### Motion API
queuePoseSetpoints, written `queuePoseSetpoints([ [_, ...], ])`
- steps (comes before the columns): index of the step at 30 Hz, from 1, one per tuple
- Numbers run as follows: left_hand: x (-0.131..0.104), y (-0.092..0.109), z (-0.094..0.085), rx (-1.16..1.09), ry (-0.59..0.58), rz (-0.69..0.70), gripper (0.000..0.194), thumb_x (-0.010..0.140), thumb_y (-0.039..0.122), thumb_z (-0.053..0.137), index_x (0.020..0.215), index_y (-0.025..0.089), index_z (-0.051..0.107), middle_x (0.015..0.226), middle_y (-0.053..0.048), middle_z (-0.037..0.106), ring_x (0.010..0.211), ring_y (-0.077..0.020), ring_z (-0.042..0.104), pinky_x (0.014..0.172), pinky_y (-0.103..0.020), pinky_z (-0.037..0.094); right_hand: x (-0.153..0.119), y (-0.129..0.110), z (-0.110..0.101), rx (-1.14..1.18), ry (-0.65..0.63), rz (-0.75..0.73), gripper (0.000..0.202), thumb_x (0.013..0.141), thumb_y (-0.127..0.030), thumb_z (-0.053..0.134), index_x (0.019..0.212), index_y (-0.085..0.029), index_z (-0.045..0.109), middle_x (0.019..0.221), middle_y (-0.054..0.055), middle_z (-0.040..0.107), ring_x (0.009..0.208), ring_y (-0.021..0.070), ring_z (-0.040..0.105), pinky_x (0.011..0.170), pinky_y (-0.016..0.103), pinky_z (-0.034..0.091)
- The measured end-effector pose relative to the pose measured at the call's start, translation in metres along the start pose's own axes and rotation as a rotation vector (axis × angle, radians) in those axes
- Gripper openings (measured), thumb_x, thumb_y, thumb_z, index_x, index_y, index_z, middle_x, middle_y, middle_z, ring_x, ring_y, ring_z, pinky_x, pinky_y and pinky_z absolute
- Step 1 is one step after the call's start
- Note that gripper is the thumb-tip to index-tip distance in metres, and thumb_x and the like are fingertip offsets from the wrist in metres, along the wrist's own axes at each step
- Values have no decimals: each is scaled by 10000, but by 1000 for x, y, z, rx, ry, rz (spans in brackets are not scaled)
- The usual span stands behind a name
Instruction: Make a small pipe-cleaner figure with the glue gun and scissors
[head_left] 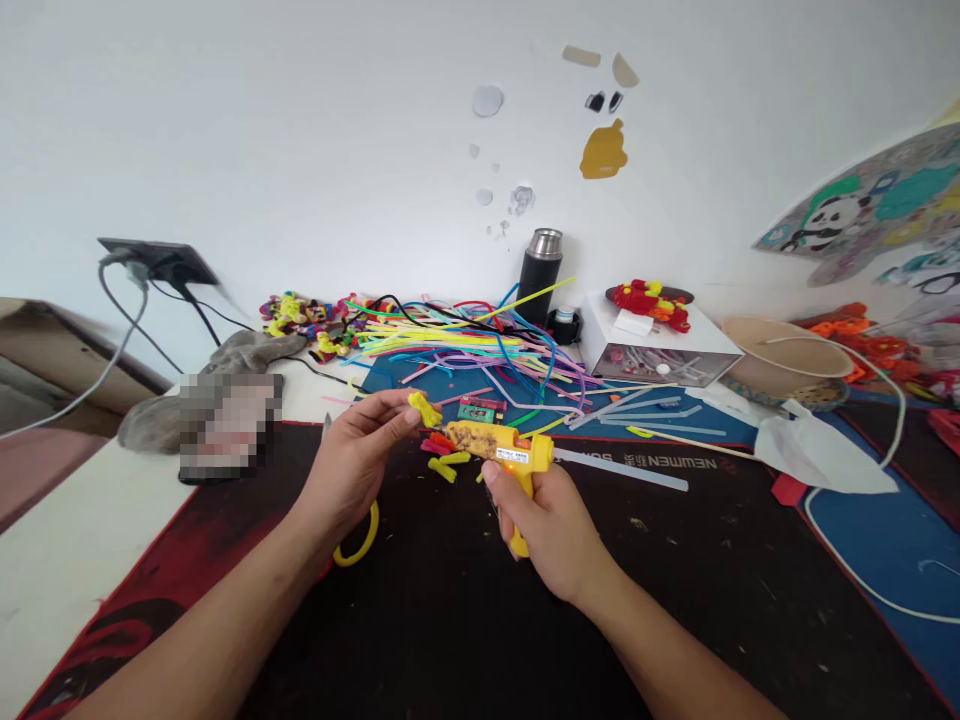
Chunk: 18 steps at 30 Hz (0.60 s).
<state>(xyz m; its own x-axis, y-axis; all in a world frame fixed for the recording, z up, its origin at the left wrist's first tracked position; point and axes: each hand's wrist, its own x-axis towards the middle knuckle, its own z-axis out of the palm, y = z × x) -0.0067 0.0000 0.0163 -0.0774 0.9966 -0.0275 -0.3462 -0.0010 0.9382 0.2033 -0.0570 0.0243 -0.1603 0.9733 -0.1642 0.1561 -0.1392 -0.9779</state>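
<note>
My right hand [551, 520] grips a yellow hot glue gun [487, 440] by its handle, with a small orange light glowing on its side. A translucent glue stick [622, 468] sticks out of the gun's back end. Between the thumb and fingers of my left hand [360, 445] is a small yellow fuzzy pipe-cleaner piece [426, 409], close to the gun's nozzle. Below it lie short yellow-green and pink pipe-cleaner pieces [448, 463] on the black mat. Under my left wrist shows the yellow handle loop of scissors [360, 540], partly hidden by the hand.
Behind my hands lies a heap of coloured pipe cleaners [450, 335]. A black thermos [541, 275] and a white box [637, 345] stand near the wall. Spare glue sticks [645, 412], a basket [787, 350] and a white cable [877, 590] are to the right; a power strip [157, 260] is at left.
</note>
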Motion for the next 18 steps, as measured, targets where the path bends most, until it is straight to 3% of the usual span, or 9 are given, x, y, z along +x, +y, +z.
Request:
queuePoseSetpoints([
  [5,12,2,-15,-26,48,105,337,663,284,1010,950,209,850,960,-34,810,909,-182,707,854,-270,537,1,9,1,20,-29,45,491,934,-676,644,736,-235,562,484,-55,509,420,120,489,460,244,401],
  [8,22,10,-22,-100,152,174,317,630,303,1016,883,227,842,944,-14,786,863,-167,676,771,-252,535,4,16,2,33,-49,61,498,941,-687,642,800,-209,635,474,-60,515,413,117,492,468,240,399],
  [11,28,14,-23,-138,207,148,346,560,350,1041,800,228,825,869,-5,759,804,-160,648,691,-239,518,10,20,3,113,-61,34,524,954,-687,636,873,-174,699,455,-59,521,383,110,477,457,236,371],
  [18,34,-1,-29,-152,161,37,404,541,385,1049,827,218,817,854,-9,758,807,-170,660,683,-252,515,12,6,-10,505,189,-27,517,854,-676,769,879,-170,668,485,-83,489,348,86,442,384,208,252],
])
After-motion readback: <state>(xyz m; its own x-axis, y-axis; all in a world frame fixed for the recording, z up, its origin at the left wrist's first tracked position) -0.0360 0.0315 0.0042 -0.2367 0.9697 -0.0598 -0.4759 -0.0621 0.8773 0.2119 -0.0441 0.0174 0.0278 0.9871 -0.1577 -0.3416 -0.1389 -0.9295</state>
